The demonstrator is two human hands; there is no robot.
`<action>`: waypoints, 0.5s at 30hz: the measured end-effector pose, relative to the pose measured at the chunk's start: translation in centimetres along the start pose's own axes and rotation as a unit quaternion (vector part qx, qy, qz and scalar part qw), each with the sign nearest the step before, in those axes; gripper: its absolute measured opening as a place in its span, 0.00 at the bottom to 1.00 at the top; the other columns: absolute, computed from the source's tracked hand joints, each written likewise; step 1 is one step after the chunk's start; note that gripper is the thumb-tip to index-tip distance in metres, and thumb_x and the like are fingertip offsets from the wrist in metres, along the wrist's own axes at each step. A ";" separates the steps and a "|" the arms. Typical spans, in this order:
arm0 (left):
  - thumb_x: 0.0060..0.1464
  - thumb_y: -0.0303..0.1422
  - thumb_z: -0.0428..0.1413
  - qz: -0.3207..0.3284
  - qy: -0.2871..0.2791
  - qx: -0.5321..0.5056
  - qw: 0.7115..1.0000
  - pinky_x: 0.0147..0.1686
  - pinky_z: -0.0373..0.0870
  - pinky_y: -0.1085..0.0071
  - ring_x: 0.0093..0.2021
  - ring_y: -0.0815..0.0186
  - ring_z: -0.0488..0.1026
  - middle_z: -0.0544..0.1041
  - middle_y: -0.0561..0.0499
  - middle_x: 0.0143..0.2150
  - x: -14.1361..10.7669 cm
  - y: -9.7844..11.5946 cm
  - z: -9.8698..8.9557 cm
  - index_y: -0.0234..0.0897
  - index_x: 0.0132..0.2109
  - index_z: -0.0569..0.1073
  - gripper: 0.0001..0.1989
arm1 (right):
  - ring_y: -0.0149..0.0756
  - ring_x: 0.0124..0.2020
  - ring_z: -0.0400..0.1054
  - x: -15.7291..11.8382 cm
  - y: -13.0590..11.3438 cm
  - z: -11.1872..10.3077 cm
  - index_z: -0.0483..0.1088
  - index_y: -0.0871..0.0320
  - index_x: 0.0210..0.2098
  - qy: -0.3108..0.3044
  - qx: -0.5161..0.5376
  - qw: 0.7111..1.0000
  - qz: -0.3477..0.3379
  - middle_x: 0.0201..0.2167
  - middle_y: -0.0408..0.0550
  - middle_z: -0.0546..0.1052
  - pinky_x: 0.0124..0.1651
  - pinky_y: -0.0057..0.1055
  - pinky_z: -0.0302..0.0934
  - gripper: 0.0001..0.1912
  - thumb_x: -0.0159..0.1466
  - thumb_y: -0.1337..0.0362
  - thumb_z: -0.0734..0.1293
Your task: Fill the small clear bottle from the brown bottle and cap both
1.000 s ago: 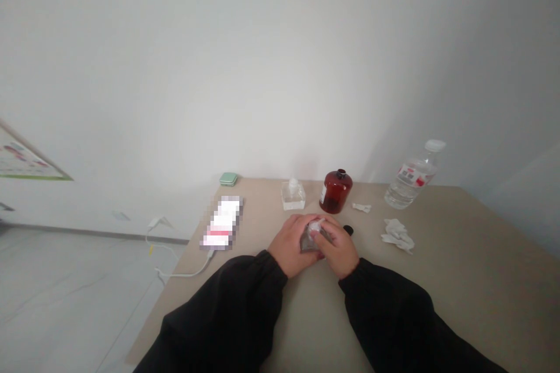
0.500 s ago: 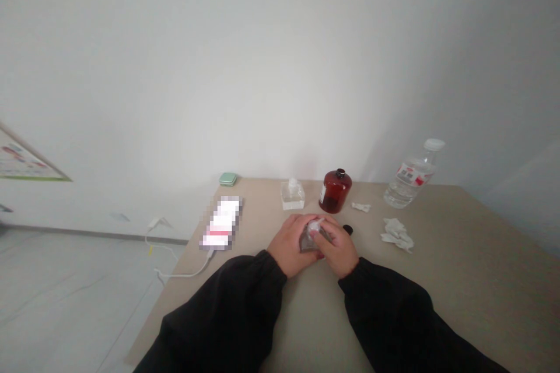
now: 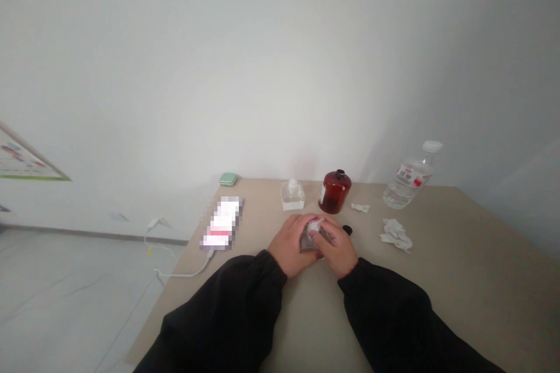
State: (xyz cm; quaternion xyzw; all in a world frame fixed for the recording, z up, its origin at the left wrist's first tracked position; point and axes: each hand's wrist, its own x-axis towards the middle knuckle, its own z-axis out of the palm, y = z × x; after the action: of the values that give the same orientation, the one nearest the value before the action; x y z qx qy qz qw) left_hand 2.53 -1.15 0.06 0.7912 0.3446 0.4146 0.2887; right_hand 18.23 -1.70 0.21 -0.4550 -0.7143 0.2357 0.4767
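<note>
A small clear pump bottle [image 3: 308, 243] with a whitish pump head stands between my hands over the table. My left hand [image 3: 289, 246] wraps round its body from the left. From the right, my right hand [image 3: 339, 250] closes on the pump head, thumb and fingers pressed to it; the lower part of the bottle is mostly covered. Just beyond my right fingers lies a black cap [image 3: 347, 230]. Behind my hands stand a brown bottle [image 3: 335, 192] with an open neck and a second clear square pump bottle [image 3: 293, 196].
A large clear water bottle [image 3: 409, 182] stands at the back right, near crumpled tissues [image 3: 396, 235] and a smaller tissue piece [image 3: 360, 208]. To the left lie a phone [image 3: 222, 222] on a white cable [image 3: 188, 275] and a green square case [image 3: 228, 179]. A wall borders the table's back edge.
Both hands stay on the small pump bottle with almost the same grip. The view has shifted very slightly; nothing else has visibly moved.
</note>
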 end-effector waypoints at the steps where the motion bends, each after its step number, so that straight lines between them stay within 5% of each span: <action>1: 0.43 0.28 0.65 0.001 0.001 0.000 1.000 0.57 0.65 0.56 0.54 0.55 0.67 0.69 0.44 0.54 0.0 0.0 0.0 0.39 0.59 0.63 0.35 | 0.42 0.40 0.70 0.0 0.0 0.0 0.74 0.57 0.31 0.002 0.000 1.000 -0.001 0.36 0.50 0.74 0.45 0.39 0.65 0.09 0.62 0.61 0.64; 15: 0.43 0.28 0.65 -0.006 -0.002 0.007 1.000 0.56 0.66 0.55 0.53 0.54 0.68 0.70 0.43 0.54 0.1 0.1 -0.1 0.38 0.59 0.64 0.35 | 0.43 0.41 0.70 0.1 0.2 0.1 0.74 0.57 0.34 0.002 0.004 1.000 -0.006 0.37 0.50 0.74 0.47 0.39 0.64 0.09 0.62 0.61 0.64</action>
State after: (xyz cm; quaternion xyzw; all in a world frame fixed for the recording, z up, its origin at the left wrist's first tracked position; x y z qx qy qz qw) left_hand 2.55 -1.16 0.21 0.7923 0.3515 0.4085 0.2861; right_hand 18.18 -1.54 0.03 -0.4493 -0.7148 0.2347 0.4818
